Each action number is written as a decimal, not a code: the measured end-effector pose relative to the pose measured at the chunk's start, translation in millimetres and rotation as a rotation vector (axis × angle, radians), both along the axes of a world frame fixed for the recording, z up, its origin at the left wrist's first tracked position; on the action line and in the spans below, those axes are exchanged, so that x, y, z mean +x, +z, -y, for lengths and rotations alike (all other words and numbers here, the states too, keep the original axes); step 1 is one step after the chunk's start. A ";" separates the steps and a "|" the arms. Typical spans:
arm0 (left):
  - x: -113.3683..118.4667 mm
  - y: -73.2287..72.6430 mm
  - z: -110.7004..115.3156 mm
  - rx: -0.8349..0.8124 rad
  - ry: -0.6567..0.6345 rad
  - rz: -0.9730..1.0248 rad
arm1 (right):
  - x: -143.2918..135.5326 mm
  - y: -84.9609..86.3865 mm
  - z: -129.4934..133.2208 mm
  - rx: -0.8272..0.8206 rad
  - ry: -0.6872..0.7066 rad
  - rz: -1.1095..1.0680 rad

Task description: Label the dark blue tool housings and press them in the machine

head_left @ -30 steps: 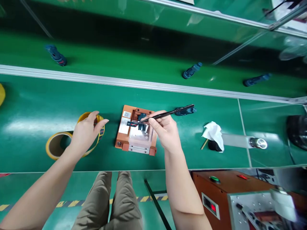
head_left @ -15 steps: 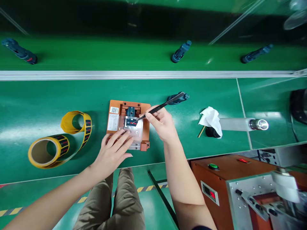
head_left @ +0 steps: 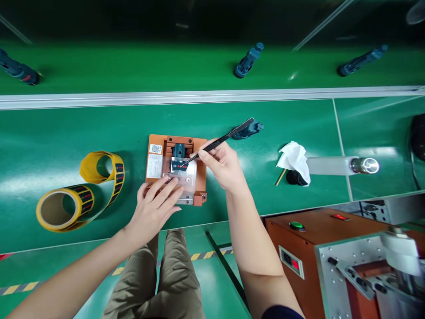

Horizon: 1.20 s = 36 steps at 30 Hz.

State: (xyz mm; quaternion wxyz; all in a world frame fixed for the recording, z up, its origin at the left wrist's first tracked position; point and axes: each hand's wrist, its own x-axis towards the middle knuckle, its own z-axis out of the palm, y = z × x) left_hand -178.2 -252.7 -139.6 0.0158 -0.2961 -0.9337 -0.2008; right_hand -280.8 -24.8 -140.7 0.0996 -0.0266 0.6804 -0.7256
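My right hand (head_left: 223, 161) pinches black tweezers (head_left: 229, 136), their tips resting on a dark Bosch label (head_left: 178, 166). The label lies in the cutout of a clear plastic plate (head_left: 191, 180) on an orange fixture (head_left: 202, 170). Under the plate, a dark blue tool housing (head_left: 179, 150) sits in the fixture and shows at its upper end. My left hand (head_left: 156, 204) lies flat with fingers spread, fingertips pressing on the plate's lower left. Just beyond the tweezers' rear end lies another blue housing (head_left: 249, 130).
A partly unwound yellow label roll (head_left: 59, 210) stands at left. To the right lie a white cloth (head_left: 294, 158) and a bottle with a metal cap (head_left: 365, 165). Blue housings (head_left: 247, 61) stand along the green strip behind the rail (head_left: 212, 95). An orange machine (head_left: 299, 230) is at lower right.
The view has shifted slightly. The tweezer tips have moved a little left along the label, toward its middle. My left hand stays on the clear plate.
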 end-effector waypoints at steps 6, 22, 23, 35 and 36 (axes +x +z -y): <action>0.2 -1.4 0.0 -0.005 -0.002 -0.012 | 1.5 0.6 0.6 -0.013 -0.011 -0.018; -1.5 -0.2 -1.8 0.049 0.027 -0.006 | -0.3 1.2 0.4 0.019 0.018 -0.036; -3.2 1.8 -1.4 0.042 0.024 0.003 | -1.0 1.4 0.3 0.024 0.023 -0.034; -26.0 17.4 -1.1 -0.128 -0.026 0.049 | -8.1 1.1 -2.7 0.024 0.064 -0.024; -26.8 18.0 -1.7 -0.138 -0.028 0.050 | -8.7 0.9 -2.7 0.016 0.066 -0.021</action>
